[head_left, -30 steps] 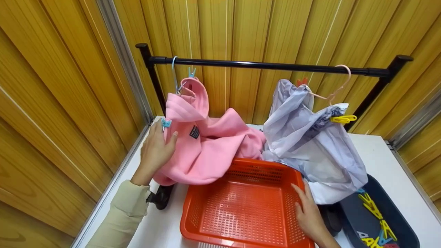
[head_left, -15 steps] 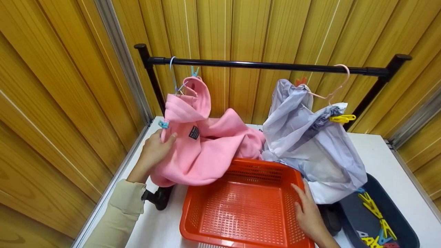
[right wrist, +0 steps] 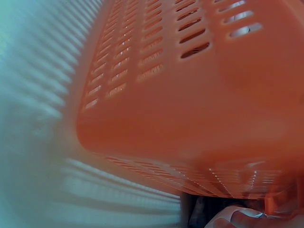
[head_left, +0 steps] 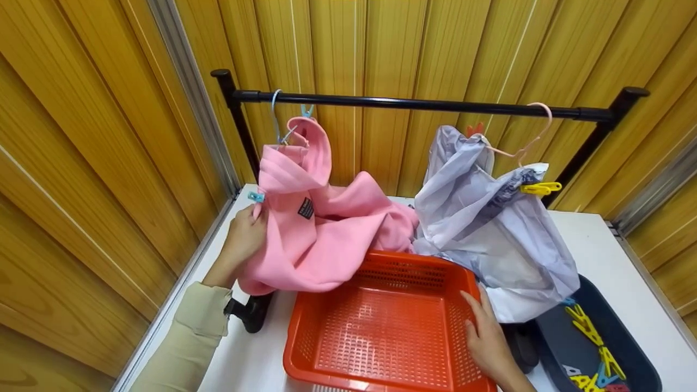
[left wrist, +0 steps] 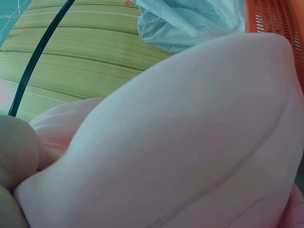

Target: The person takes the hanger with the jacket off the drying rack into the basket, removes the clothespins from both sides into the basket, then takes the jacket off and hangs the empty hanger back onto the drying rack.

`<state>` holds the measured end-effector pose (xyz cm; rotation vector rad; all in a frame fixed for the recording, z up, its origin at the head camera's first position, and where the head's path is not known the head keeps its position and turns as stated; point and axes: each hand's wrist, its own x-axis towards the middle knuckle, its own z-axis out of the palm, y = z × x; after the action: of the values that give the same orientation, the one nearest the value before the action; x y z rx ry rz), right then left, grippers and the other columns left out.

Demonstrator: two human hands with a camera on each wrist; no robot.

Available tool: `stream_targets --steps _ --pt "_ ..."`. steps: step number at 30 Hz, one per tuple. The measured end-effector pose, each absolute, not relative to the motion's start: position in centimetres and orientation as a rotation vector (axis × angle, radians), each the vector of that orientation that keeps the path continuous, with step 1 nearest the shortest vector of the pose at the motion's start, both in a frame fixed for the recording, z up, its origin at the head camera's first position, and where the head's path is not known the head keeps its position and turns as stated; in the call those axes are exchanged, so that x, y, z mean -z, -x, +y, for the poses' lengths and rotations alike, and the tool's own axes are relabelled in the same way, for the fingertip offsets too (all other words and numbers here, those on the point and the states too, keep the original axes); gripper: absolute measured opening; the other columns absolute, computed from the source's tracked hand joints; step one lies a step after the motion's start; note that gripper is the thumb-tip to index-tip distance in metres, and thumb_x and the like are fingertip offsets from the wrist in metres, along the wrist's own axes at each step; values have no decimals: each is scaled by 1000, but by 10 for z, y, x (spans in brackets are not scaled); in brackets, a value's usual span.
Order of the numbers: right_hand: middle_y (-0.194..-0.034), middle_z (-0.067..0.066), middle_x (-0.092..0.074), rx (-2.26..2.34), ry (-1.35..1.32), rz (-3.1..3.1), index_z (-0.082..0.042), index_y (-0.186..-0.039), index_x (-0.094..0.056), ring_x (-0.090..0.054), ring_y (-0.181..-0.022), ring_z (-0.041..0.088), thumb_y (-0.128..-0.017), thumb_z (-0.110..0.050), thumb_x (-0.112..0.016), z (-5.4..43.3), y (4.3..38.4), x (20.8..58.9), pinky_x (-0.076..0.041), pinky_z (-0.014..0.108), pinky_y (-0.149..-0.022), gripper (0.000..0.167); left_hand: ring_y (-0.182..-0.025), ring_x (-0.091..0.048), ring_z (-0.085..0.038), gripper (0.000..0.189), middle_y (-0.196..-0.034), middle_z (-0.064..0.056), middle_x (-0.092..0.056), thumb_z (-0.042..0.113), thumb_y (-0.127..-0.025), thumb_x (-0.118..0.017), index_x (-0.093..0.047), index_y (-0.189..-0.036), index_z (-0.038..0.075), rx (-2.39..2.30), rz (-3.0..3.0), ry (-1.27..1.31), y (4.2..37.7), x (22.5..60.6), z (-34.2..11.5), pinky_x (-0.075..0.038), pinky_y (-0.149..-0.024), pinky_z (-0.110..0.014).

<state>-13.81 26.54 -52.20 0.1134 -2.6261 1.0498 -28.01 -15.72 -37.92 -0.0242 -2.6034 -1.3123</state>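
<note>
At the left of the head view my left hand [head_left: 246, 234] pinches the side edge of a thick pink garment [head_left: 337, 245] with a small black label. Just above those fingers a light-blue clothespin [head_left: 255, 196] is clipped to that edge. The garment hangs from a blue hanger [head_left: 275, 117], and another blue clothespin [head_left: 307, 111] sits at its top. In the left wrist view, pink cloth [left wrist: 180, 128] bulges large beside the hand. My right hand [head_left: 490, 340] holds the right rim of an orange perforated basket [head_left: 381, 332], whose wall [right wrist: 190, 109] fills the right wrist view.
A black rack rail [head_left: 403, 102] crosses the back. At right hangs a pale lilac garment [head_left: 490, 234] on a pink hanger [head_left: 542, 130], with red and yellow clothespins [head_left: 540, 188]. A dark tray [head_left: 634, 332] holds several loose clothespins [head_left: 585, 326] on the white table [head_left: 588, 234].
My left hand has gone from lying open against the pink garment to pinching its edge, pulled slightly left. The blue clothespin there shifted left with it. My right hand has stayed at the basket.
</note>
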Motion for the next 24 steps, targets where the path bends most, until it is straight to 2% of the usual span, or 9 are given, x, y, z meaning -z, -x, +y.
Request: stream_targets --steps 3,5,6,11,17,20,22,24 --pt "-154 32 -19 -1057 -83 -2660 0 -138 -47 -30 -135 50 -84 14 -53 266 138 520 -34 39 -106 56 -83 -50 -30 29 -91 -25 -58 18 -100 -41 -56 -83 -1 1332 -2578 23 282 376 -156 -45 -78 -48" --pt "-155 32 -16 -1071 -70 -2681 0 -139 -45 -29 -136 51 -85 14 -52 267 138 518 -34 57 -102 56 -83 -50 -30 29 -91 -25 -58 17 -100 -41 -57 -84 -1 1349 -2566 26 282 374 -155 -45 -78 -47" --pt "-155 32 -16 -1078 -68 -2685 0 -139 -45 -29 -136 52 -85 14 -52 267 138 518 -33 61 -101 56 -84 -50 -29 29 -92 -25 -58 17 -100 -41 -57 -85 -1 1360 -2555 27 283 373 -155 -45 -78 -46" --pt "-156 31 -14 -1103 -54 -2693 0 -140 -43 -26 -138 51 -86 13 -51 267 138 517 -30 61 -105 57 -83 -50 -28 28 -89 -23 -57 15 -101 -41 -56 -84 -2 1384 -2506 30 283 368 -154 -44 -78 -41" --pt "-156 32 -13 -1130 -65 -2679 1 -140 -43 -25 -137 54 -85 14 -51 266 139 519 -28 66 -104 56 -76 -46 -26 29 -72 -13 -44 15 -100 -42 -49 -74 5 1358 -2498 8 280 364 -155 -39 -69 -33" --pt "-156 31 -15 -1123 -74 -2660 0 -139 -44 -26 -137 53 -86 13 -52 265 139 520 -27 61 -107 56 -73 -44 -25 30 -68 -8 -38 15 -100 -42 -47 -71 7 1353 -2479 8 278 361 -155 -37 -66 -31" --pt "-155 31 -16 -1113 -79 -2649 -1 -139 -45 -26 -137 52 -86 13 -52 265 138 521 -26 53 -111 55 -72 -44 -24 31 -67 -7 -38 15 -100 -42 -46 -70 8 1355 -2462 14 276 359 -155 -37 -65 -31" --pt "-155 31 -17 -1098 -85 -2643 -1 -138 -45 -27 -137 52 -85 13 -52 265 138 522 -26 51 -111 55 -70 -43 -23 32 -66 -6 -38 16 -100 -43 -46 -69 9 1353 -2448 19 273 358 -154 -37 -64 -30"
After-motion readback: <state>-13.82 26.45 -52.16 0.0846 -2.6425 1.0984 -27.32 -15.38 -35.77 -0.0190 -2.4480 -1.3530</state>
